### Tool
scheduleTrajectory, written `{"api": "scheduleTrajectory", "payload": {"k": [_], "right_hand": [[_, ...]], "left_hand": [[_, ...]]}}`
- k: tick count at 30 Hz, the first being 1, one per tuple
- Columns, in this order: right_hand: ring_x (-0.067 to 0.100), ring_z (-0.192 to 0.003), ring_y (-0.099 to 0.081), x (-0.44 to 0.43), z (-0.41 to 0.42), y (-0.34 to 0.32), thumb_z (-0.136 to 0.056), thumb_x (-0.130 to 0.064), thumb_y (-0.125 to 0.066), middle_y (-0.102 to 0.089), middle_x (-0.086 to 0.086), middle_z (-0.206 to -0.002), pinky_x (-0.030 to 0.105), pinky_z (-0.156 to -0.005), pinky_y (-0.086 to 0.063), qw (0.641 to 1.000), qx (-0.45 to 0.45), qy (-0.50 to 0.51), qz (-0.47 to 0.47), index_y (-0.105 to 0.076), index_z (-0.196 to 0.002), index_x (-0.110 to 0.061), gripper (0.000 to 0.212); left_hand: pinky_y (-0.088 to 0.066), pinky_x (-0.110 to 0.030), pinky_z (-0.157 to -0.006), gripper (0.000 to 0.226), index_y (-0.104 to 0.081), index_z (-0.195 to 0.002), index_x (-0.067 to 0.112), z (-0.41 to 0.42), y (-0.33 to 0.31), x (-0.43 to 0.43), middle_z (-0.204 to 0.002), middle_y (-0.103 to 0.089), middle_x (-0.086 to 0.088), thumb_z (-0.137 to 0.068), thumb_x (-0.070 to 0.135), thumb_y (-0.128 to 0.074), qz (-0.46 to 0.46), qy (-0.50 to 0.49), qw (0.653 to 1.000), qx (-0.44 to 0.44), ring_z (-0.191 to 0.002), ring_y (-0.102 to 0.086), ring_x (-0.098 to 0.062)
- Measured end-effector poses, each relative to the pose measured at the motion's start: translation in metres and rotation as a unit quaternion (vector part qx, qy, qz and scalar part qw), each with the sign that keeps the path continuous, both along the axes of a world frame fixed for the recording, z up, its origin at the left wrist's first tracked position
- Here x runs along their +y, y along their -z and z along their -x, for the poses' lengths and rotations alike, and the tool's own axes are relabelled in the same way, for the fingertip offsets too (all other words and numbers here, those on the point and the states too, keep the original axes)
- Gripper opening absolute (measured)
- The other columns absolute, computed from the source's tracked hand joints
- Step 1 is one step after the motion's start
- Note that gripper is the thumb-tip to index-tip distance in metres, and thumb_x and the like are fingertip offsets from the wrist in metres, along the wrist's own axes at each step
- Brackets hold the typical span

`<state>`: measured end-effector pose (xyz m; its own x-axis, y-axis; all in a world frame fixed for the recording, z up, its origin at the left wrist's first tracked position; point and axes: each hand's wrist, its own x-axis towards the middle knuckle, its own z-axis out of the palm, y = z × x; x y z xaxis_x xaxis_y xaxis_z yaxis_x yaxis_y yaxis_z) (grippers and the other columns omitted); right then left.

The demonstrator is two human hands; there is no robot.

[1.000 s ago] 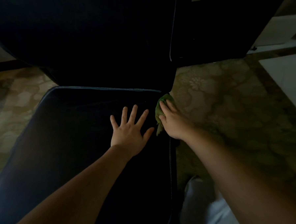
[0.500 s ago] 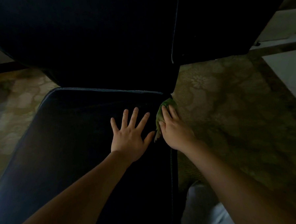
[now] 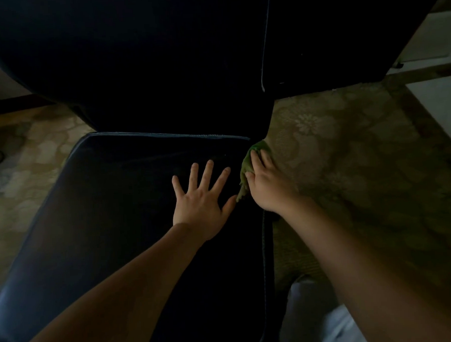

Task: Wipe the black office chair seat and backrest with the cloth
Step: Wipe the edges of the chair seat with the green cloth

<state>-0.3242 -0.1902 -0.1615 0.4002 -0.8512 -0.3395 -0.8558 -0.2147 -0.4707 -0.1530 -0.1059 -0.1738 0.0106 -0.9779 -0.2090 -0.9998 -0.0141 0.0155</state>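
Note:
The black chair seat [image 3: 111, 203] fills the lower left of the view, with the dark backrest [image 3: 135, 58] rising behind it. My left hand [image 3: 202, 198] lies flat on the seat near its right side, fingers spread, holding nothing. My right hand [image 3: 268, 184] presses a green cloth [image 3: 246, 169] against the seat's right edge near the back corner. Most of the cloth is hidden under that hand.
A patterned olive carpet [image 3: 362, 163] covers the floor on both sides of the chair. A second dark panel [image 3: 329, 34] stands behind at the right. White furniture [image 3: 440, 102] sits at the far right. Light fabric [image 3: 318, 323] shows at the bottom.
My right hand and the cloth have slid slightly back along the seat's right edge, toward me. My left hand stays flat in the same spot.

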Motion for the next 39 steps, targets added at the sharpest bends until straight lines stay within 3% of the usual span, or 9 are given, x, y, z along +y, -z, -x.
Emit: {"api": "scheduleTrajectory", "payload": {"k": [10,15,21,30,39], "right_hand": [[0.027,-0.156,-0.007,0.03,0.002,0.008,-0.11,-0.038,-0.025,0.006,0.003,-0.17,0.046,-0.12,-0.028,0.999,-0.016,0.029,0.017,0.0,-0.162,-0.019,0.061],[0.026,-0.156,-0.002,0.001,0.001,0.009,-0.11,-0.039,-0.024,0.015,-0.002,-0.169,0.046,-0.122,-0.02,0.999,-0.04,0.033,0.0,0.003,-0.162,-0.023,0.061],[0.025,-0.157,0.001,-0.012,-0.003,0.009,-0.111,-0.036,-0.024,0.013,0.001,-0.17,0.039,-0.123,-0.014,0.998,-0.052,0.027,0.011,0.0,-0.163,-0.02,0.06],[0.026,-0.157,0.004,0.017,0.012,0.011,-0.11,-0.041,-0.022,0.012,-0.002,-0.17,0.05,-0.125,-0.017,0.999,-0.021,-0.025,-0.01,0.004,-0.162,-0.023,0.061],[0.025,-0.157,0.003,-0.006,-0.005,-0.006,-0.111,-0.035,-0.024,0.01,0.002,-0.17,0.041,-0.123,-0.013,1.0,-0.011,0.007,-0.001,-0.001,-0.163,-0.018,0.059]], "left_hand": [[0.0,-0.068,-0.119,0.071,0.02,-0.155,0.042,0.0,0.0,0.001,-0.167,0.02,0.0,-0.094,0.072,0.001,-0.002,0.002,1.0,-0.001,-0.154,0.018,-0.031],[0.0,-0.067,-0.12,0.076,0.017,-0.156,0.042,0.0,-0.004,0.002,-0.168,0.017,0.001,-0.088,0.074,0.007,-0.004,0.002,1.0,0.014,-0.154,0.016,-0.03],[0.01,-0.057,-0.122,0.08,0.016,-0.155,0.046,-0.01,-0.007,0.017,-0.167,0.02,0.006,-0.089,0.083,-0.008,-0.008,0.04,0.999,0.029,-0.154,0.02,-0.024],[0.014,-0.057,-0.121,0.078,0.015,-0.156,0.046,-0.013,0.001,0.024,-0.167,0.019,0.007,-0.091,0.083,-0.008,0.019,0.049,0.998,0.043,-0.153,0.023,-0.023],[0.015,-0.058,-0.121,0.078,0.01,-0.157,0.047,-0.014,0.001,0.022,-0.167,0.016,0.007,-0.091,0.083,-0.011,0.021,0.049,0.997,0.052,-0.153,0.021,-0.024]]}}
